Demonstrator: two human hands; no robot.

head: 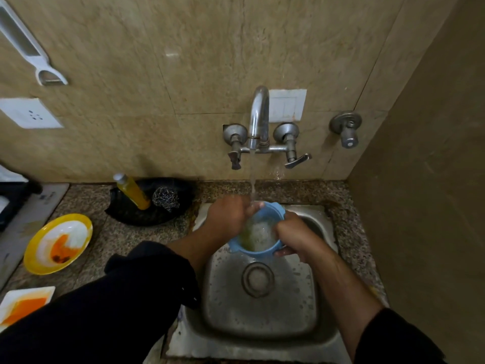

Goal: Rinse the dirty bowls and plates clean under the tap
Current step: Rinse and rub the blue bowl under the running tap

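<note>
1. Blue bowl (258, 252) held over the steel sink (262, 316), under the running tap (258, 114).
2. Left hand (231, 216) grips its rim at 10 o'clock; right hand (291, 232) clutches it at 3 o'clock.
3. Stained yellow plate (57, 243) at 9 o'clock.

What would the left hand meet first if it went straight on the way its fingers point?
The bowl: the left hand points right and away, its fingers holding the far rim under the water. Past the bowl, probably the sink, at its back wall, though depth is unclear.
</note>
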